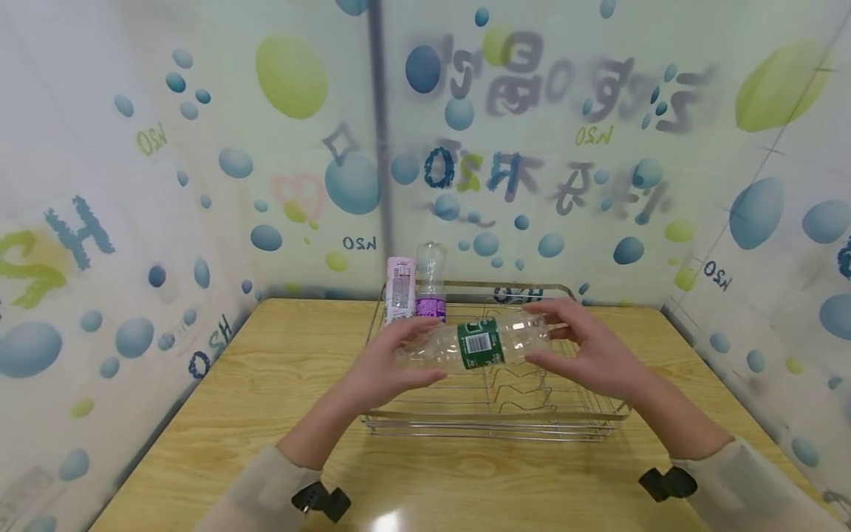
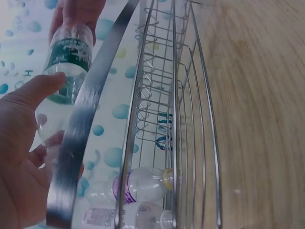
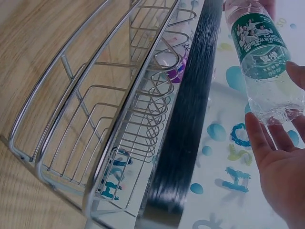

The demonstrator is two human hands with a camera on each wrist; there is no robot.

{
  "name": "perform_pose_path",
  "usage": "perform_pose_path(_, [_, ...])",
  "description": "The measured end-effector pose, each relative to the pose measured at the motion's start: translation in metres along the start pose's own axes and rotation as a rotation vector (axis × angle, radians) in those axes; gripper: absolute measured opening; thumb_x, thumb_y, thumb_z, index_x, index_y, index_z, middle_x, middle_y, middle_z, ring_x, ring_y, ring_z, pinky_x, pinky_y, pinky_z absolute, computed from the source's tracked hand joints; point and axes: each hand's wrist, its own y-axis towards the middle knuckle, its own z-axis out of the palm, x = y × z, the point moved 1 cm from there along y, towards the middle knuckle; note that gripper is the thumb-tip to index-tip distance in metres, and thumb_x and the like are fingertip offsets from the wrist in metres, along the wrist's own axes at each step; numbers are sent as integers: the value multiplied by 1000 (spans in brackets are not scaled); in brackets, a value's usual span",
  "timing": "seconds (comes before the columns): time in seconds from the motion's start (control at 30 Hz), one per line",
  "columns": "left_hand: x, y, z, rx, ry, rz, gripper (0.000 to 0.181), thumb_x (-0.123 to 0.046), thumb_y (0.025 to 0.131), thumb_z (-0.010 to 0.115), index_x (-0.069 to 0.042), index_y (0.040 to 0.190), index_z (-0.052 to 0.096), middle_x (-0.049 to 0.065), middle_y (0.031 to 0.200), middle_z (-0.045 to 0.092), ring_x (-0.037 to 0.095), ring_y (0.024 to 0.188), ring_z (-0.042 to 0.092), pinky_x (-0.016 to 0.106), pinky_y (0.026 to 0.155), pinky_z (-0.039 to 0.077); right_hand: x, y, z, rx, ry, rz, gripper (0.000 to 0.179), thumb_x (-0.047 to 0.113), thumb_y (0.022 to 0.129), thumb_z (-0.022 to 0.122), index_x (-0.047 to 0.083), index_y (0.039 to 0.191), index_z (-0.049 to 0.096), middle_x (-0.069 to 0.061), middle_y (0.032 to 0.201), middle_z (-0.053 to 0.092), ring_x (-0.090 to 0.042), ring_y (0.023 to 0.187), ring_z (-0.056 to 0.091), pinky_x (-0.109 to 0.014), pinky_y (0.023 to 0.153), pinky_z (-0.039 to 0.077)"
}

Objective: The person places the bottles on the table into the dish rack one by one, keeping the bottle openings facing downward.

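Both hands hold a clear plastic bottle with a green label (image 1: 479,343) level, on its side, just above a wire rack (image 1: 492,425). My left hand (image 1: 392,366) grips the bottle's left end, thumb on top. At the other end my right hand (image 1: 585,355) grips it. The left wrist view shows the bottle (image 2: 66,67) past my left hand (image 2: 21,157), with the rack (image 2: 176,95) beside it. In the right wrist view the bottle's (image 3: 264,57) ridged base rests against my right hand (image 3: 281,157), above the rack (image 3: 109,124).
Two bottles stand in the rack's far left corner: a pink-labelled one (image 1: 401,290) and a purple-labelled one (image 1: 431,284). The rack sits on a wooden table (image 1: 266,414). Walls with a bubble pattern (image 1: 133,222) close in the table on three sides.
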Motion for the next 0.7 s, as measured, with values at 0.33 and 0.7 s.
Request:
perform_pose_path(0.33, [-9, 8, 12, -18, 120, 36, 68, -29, 91, 93, -18, 152, 65, 8, 153, 66, 33, 137, 64, 60, 113, 55, 4, 10, 1, -66, 6, -28, 66, 11, 99, 83, 14, 158, 54, -8, 152, 56, -17, 128, 59, -9, 104, 51])
perform_pose_path(0.7, [-10, 13, 26, -37, -92, -101, 67, -32, 94, 90, -27, 154, 59, 6, 142, 72, 29, 129, 68, 48, 105, 61, 22, 44, -5, -109, 161, 63, 64, 22, 105, 77, 22, 163, 50, -7, 165, 48, -29, 137, 62, -15, 100, 55])
